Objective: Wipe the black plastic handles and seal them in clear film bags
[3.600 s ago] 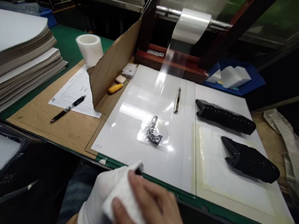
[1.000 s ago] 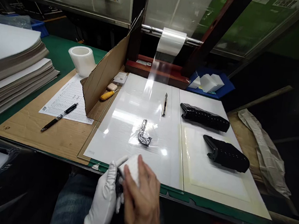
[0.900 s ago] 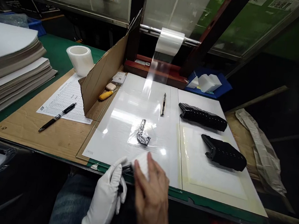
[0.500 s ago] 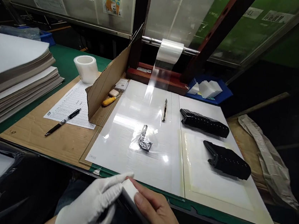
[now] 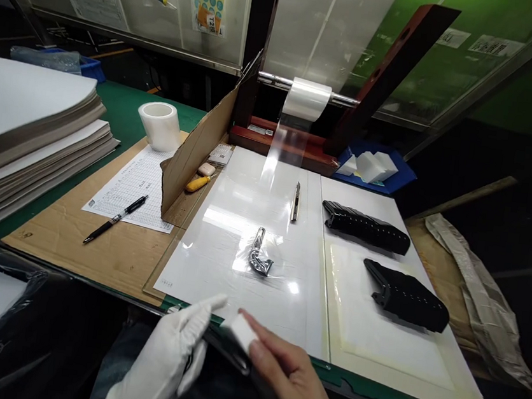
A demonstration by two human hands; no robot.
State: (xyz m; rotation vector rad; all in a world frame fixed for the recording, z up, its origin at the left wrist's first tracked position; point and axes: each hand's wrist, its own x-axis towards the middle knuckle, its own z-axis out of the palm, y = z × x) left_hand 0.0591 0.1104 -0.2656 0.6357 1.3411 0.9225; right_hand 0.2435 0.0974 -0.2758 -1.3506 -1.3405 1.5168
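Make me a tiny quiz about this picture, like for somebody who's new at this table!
1. What is the bare right grip holding between finger and thumb?
2. True or false: the yellow-handled tool lies left of the cutter.
3. Fill the gap: the pen lies partly on a printed ____.

Key: 1. A white block. 2. True. 3. Sheet.

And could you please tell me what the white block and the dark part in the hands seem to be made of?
The white block looks like foam, matte, with no shine. The dark part is likely plastic, smooth and glossy, judging by its bright edge highlight; painted metal is possible.
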